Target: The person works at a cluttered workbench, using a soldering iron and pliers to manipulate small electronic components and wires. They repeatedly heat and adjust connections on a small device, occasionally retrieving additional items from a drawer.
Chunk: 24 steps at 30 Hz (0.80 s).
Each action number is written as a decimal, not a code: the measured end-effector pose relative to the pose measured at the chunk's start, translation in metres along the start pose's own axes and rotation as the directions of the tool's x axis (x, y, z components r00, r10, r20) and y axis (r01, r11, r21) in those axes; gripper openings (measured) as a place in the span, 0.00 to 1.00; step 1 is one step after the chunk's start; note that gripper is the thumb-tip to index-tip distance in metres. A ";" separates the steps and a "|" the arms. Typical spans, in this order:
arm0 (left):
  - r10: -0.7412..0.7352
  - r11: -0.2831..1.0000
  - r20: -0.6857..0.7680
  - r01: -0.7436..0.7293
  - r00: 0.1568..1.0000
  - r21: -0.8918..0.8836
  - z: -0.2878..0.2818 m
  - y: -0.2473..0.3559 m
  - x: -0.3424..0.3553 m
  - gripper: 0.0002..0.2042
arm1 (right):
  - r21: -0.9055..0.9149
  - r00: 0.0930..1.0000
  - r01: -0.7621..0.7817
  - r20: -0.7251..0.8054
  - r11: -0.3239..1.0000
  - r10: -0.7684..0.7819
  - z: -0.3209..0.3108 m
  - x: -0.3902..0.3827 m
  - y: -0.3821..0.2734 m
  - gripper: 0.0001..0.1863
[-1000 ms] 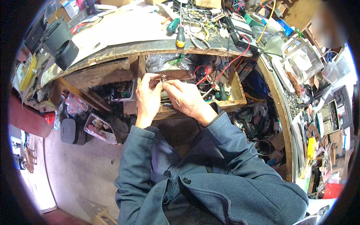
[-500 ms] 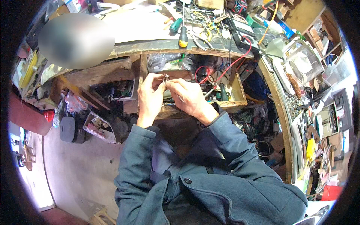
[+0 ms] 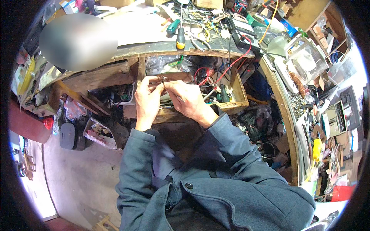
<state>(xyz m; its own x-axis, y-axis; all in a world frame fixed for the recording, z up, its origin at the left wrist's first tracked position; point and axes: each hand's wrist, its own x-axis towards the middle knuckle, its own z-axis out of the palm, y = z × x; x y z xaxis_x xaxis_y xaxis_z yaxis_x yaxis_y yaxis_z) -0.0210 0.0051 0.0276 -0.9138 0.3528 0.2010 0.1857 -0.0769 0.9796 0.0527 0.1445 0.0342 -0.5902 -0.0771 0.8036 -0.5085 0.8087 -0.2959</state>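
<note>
Both hands meet over the open drawer under the bench's front edge. My left hand (image 3: 148, 101) is closed, its thumb and fingertips pinching a small dark metal part (image 3: 163, 79) with a shiny bit. From the other side, my right hand (image 3: 189, 101) is closed too, thumb and forefinger pressed together against that part. The part is too small to name, and the fingers cover much of it. Just beneath the hands lies the wooden drawer (image 3: 241, 86), holding a green-handled tool (image 3: 224, 93) and red wire (image 3: 201, 73).
On the bench (image 3: 154, 48) beyond lie a yellow-and-black screwdriver (image 3: 180, 38), a green-handled screwdriver (image 3: 173, 27), pliers (image 3: 200, 43) and a multimeter (image 3: 246, 32) with red leads. Clutter covers the right-hand bench. A white bin (image 3: 101, 133) stands on the floor at left.
The whole view has shifted slightly, so bench and hands appear a little further left. Both hands keep their pinch on the small metal part.
</note>
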 end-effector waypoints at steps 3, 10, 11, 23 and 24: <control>0.031 0.999 -0.014 -0.031 0.999 -0.028 -0.001 -0.013 0.002 0.09 | -0.004 1.000 0.030 -0.005 1.000 -0.030 0.002 0.000 0.000 0.14; 0.098 0.995 -0.034 -0.098 0.995 0.008 -0.001 -0.017 0.005 0.10 | -0.026 1.000 0.025 -0.007 0.999 -0.025 0.000 0.002 -0.002 0.13; 0.103 0.994 -0.031 -0.102 0.994 0.030 -0.002 -0.014 0.004 0.09 | -0.035 1.000 0.017 -0.008 0.999 -0.017 0.000 0.002 -0.002 0.12; 0.139 0.989 -0.017 -0.138 0.990 0.044 0.001 -0.014 0.001 0.09 | 0.002 1.000 -0.027 -0.003 1.000 0.027 0.001 0.000 0.001 0.11; 0.140 0.990 -0.015 -0.140 0.990 0.032 0.000 -0.016 0.002 0.09 | 0.004 1.000 -0.019 -0.003 1.000 0.019 0.001 0.000 0.002 0.12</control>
<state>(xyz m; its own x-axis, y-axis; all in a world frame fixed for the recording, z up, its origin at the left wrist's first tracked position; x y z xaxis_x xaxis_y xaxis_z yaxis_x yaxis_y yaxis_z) -0.0252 0.0070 0.0124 -0.8841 0.3245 0.3362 0.3229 -0.0957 0.9416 0.0512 0.1451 0.0330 -0.5978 -0.0599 0.7994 -0.4997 0.8076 -0.3132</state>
